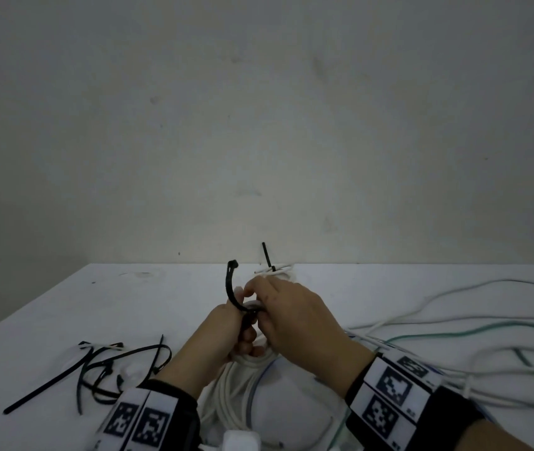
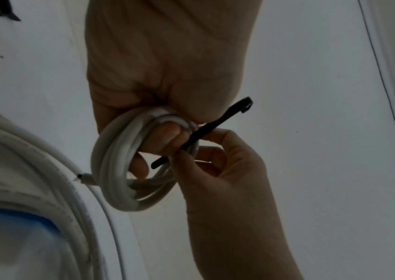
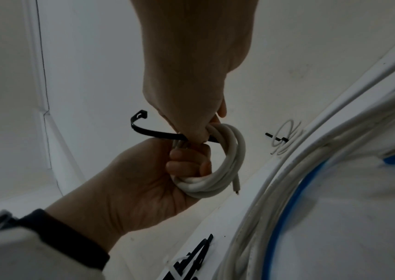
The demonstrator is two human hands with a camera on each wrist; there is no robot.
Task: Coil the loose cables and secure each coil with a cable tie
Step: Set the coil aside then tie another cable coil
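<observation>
1. Your left hand (image 1: pixel 226 333) grips a small coil of white cable (image 3: pixel 225 164), fingers curled through its middle and closed round the strands, holding it up off the bench (image 1: pixel 161 301)
2. Your right hand (image 1: pixel 291 314) pinches a black cable tie (image 2: pixel 201 132) between thumb and fingertips, right against the top of the coil; the strap passes across the bundle beside your left fingers
3. The tie's head end curves up and away to the left, free in the air, and in the left wrist view the tail end pokes out on the other side, so the loop is not closed yet
4. You are on the securing step for this coil: the winding looks done, with one cut end hanging loose at the bottom
5. Next you need to bring the tail round the bundle and feed it into the head; that calls for a steady left grip so the turns do not spring apart
6. Spare black ties (image 1: pixel 103 366) lie on the bench to your left, a tied coil (image 1: pixel 275 270) sits at the far edge, and loose cables (image 1: pixel 454 320) trail on your right, waiting for their turn
</observation>
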